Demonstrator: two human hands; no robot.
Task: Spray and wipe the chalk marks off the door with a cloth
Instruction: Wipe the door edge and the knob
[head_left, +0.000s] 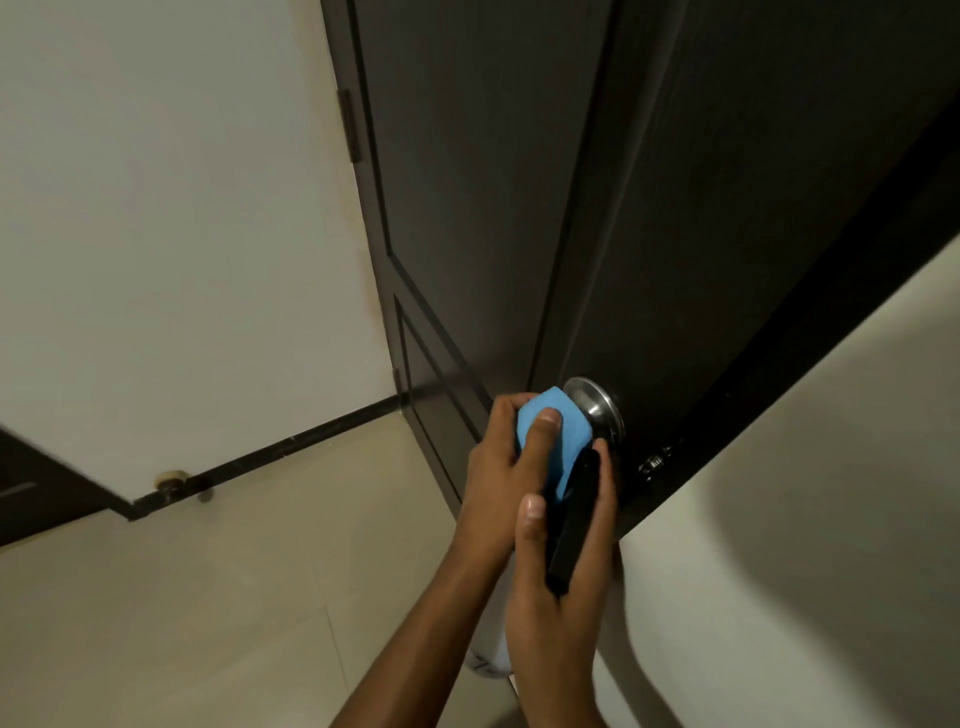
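A: While the door (493, 182) is standing dark, where is the blue cloth (553, 436) sitting?

B: Against the knob (597, 405); left hand (501, 457) is gripping it, right hand (563, 566) is clasping a black object (571, 525) just below the knob.

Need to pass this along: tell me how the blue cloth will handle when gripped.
The blue cloth looks soft and floppy: it bunches inside the left hand. Probably light, since that hand's fingers alone hold it. Unlikely to slip; its surface looks matte.

Beige tiled floor (218, 597), small round doorstop (174, 480) perhaps on it
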